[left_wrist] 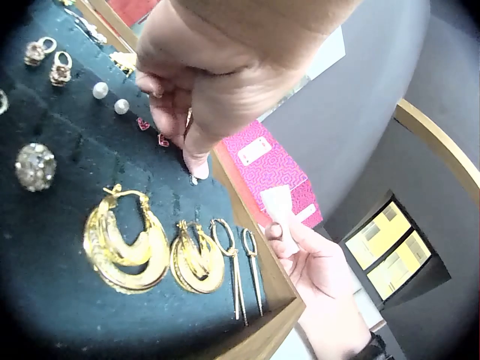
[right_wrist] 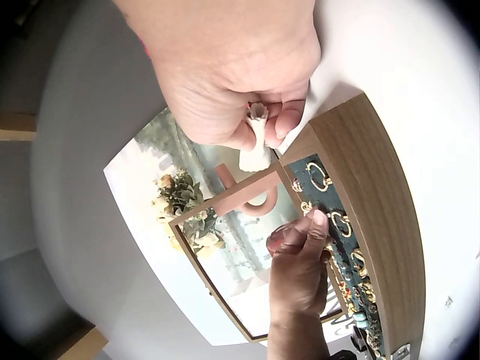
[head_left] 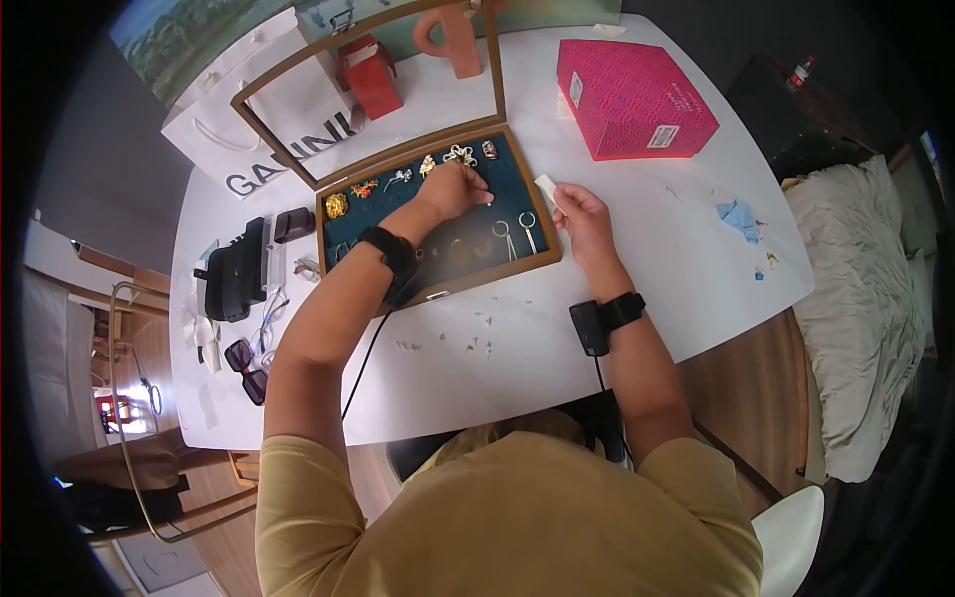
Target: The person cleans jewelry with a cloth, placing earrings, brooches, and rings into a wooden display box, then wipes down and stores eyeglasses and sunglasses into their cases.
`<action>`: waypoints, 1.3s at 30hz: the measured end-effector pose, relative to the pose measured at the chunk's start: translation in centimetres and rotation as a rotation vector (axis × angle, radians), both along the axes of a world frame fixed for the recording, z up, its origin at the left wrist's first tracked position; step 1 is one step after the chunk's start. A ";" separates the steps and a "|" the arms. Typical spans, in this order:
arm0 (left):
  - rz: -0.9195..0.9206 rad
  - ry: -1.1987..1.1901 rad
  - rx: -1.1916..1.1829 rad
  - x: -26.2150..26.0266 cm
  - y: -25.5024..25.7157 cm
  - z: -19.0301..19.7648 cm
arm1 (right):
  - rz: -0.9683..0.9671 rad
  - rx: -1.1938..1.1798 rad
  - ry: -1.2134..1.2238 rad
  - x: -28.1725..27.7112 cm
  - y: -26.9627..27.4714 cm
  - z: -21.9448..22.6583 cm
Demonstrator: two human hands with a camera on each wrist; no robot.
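My left hand (head_left: 455, 189) reaches over the open wooden jewelry box (head_left: 438, 293) with its dark teal velvet lining. In the left wrist view, its thumb and fingers pinch a small shiny stud (left_wrist: 194, 180) low over the velvet, mostly hidden by the fingertips. Red heart studs (left_wrist: 143, 124) and pearl studs (left_wrist: 100, 91) sit beside the fingers. Nearer lie gold hoop earrings (left_wrist: 127, 244) and long bar drop earrings (left_wrist: 238, 277). Just off the box's right side, my right hand (head_left: 587, 221) grips a crumpled white piece of cloth or tissue (right_wrist: 257, 139).
The raised glass lid (head_left: 499, 70) stands behind the box. A pink patterned box (head_left: 637, 99) is at back right, a white paper bag (head_left: 214, 129) at back left. Sunglasses (head_left: 239, 356) and a black case (head_left: 237, 274) lie left. Small bits (head_left: 473, 346) lie in front; blue scraps (head_left: 738, 219) right.
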State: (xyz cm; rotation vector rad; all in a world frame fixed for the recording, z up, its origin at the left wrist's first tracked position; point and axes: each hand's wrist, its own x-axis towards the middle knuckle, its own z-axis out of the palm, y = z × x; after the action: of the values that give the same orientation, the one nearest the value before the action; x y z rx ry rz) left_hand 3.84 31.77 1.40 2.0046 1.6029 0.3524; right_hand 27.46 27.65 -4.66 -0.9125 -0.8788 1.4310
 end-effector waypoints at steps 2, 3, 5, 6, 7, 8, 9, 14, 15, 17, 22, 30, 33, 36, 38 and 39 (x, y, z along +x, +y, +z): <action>0.012 0.011 -0.019 0.1 -0.1 0.3 | -0.002 0.000 -0.002 0.0 0.0 0.0; 0.017 0.010 -0.025 0.2 -0.1 0.5 | -0.001 0.003 -0.002 0.0 0.0 0.1; 0.023 0.012 -0.030 0.3 -0.3 0.6 | 0.000 0.006 -0.001 0.0 -0.1 0.1; 0.022 0.014 -0.027 0.4 -0.3 0.7 | 0.001 0.006 -0.003 0.0 -0.1 0.1; 0.022 0.016 -0.026 0.3 -0.3 0.6 | 0.001 0.006 -0.005 0.0 -0.1 0.1; 0.021 0.004 -0.008 0.3 -0.3 0.4 | 0.002 0.006 -0.007 0.0 -0.1 0.1; 0.020 -0.007 0.010 0.2 -0.3 0.1 | 0.000 0.004 -0.008 0.0 -0.1 0.2; 0.018 0.089 0.059 0.2 -0.3 0.2 | -0.002 0.004 -0.012 0.0 -0.1 0.2; 0.019 0.090 0.052 0.2 -0.3 0.2 | -0.001 -0.001 -0.011 0.0 -0.1 0.2; 0.016 0.086 0.054 0.1 0.0 -0.1 | 0.000 -0.011 -0.009 0.0 -0.1 0.2; -0.004 0.113 0.079 0.1 -0.1 -0.1 | 0.006 -0.002 -0.006 0.0 0.0 0.2; -0.041 0.161 0.241 0.1 -1.8 1.5 | -0.003 -0.016 0.004 0.0 0.0 0.3; -0.097 0.120 0.526 -0.4 -4.9 3.6 | 0.000 -0.027 0.007 0.1 0.0 0.2; -0.176 0.072 0.516 -1.4 -10.0 6.1 | 0.006 -0.030 0.005 0.2 0.2 0.1; -0.211 0.124 0.454 -2.5 -14.2 5.8 | -0.006 -0.026 -0.005 0.0 0.1 0.1; -0.231 0.160 0.440 -3.1 -16.1 5.0 | -0.004 -0.027 -0.007 0.0 0.1 0.2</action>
State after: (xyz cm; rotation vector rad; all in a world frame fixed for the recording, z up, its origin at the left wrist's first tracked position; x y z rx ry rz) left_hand 0.79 15.69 6.40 2.5803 1.4550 0.5007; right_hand 27.48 27.74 -4.49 -0.9392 -0.8641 1.4403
